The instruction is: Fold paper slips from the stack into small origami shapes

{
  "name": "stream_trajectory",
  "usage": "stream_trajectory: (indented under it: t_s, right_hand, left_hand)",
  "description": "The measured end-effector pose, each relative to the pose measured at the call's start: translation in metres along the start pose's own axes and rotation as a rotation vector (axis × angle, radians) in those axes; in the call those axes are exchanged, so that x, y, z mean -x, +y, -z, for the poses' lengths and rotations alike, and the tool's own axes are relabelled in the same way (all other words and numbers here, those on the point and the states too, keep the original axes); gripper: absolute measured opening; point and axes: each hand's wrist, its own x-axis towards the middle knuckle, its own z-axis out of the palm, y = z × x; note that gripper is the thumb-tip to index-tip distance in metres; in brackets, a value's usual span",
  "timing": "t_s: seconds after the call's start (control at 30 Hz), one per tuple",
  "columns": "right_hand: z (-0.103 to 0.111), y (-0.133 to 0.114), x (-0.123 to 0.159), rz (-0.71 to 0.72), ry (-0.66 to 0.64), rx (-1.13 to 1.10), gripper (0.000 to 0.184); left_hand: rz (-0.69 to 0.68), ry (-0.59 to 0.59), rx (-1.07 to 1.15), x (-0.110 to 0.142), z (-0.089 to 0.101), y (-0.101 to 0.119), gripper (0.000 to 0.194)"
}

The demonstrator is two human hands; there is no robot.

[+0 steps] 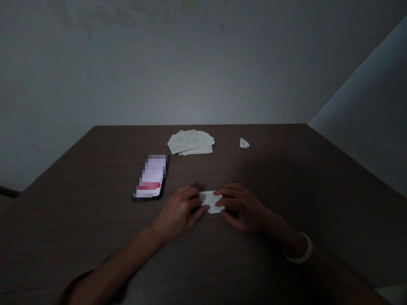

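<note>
"Dim grey wall (190,63) at the back, with some darker patches high up. What stands against it?"

"One dark brown table (203,169), wood-grained, its far edge meeting the wall. A shadow falls over its right half."

"And the hands?"

"Both are at the near middle of the table, on either side of a small white paper (211,202). The left hand (182,207) holds its left end, fingers bent and drawn in narrow, thumb by the near corner."

"Does the right match?"

"Nearly. The right hand (243,207) has its fingertips over the right end, with the thumb just beside the near corner. A pale bracelet (310,246) circles that wrist."

"Can you read the paper?"

"No. I see faint lines of print, too small to make out."

"What else is on the table?"

"Beyond the left hand lies a phone (151,176), screen lit but blurred into blocks, with a red band toward its near end. Farther back, printed sheets (190,142) overlap in a loose fan. Well to the right of those sits a white scrap (244,143), folded or crumpled; I can't tell which."
</note>
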Motion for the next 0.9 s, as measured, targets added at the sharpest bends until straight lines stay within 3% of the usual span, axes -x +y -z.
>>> stream_trajectory:
  t_s: [0.13, 0.3, 0.43, 0.7, 0.83, 0.9]
  right_hand:
    - [0.002, 0.002, 0.000, -0.019, -0.037, -0.003, 0.020]
    - [0.011, 0.005, 0.003, -0.021, -0.071, 0.017, 0.044]
    - [0.016, 0.006, 0.003, -0.009, -0.115, 0.018, 0.052]
    - [0.014, 0.007, 0.001, 0.017, -0.079, 0.061, 0.023]
    - [0.013, 0.006, -0.001, 0.027, -0.045, 0.039, 0.019]
    - [0.014, 0.004, -0.002, 0.032, -0.013, 0.047, 0.018]
  left_hand:
    - [0.027, 0.025, 0.028, -0.004, -0.007, -0.001, 0.023]
    - [-0.023, 0.022, 0.140, -0.004, -0.007, -0.001, 0.013]
    - [-0.034, 0.008, 0.190, -0.002, -0.008, -0.002, 0.015]
    - [-0.061, -0.002, 0.154, 0.002, -0.007, 0.000, 0.015]
    - [-0.062, -0.042, 0.091, 0.002, -0.006, 0.004, 0.030]
    - [-0.050, -0.046, 0.080, 0.001, -0.006, 0.006, 0.027]
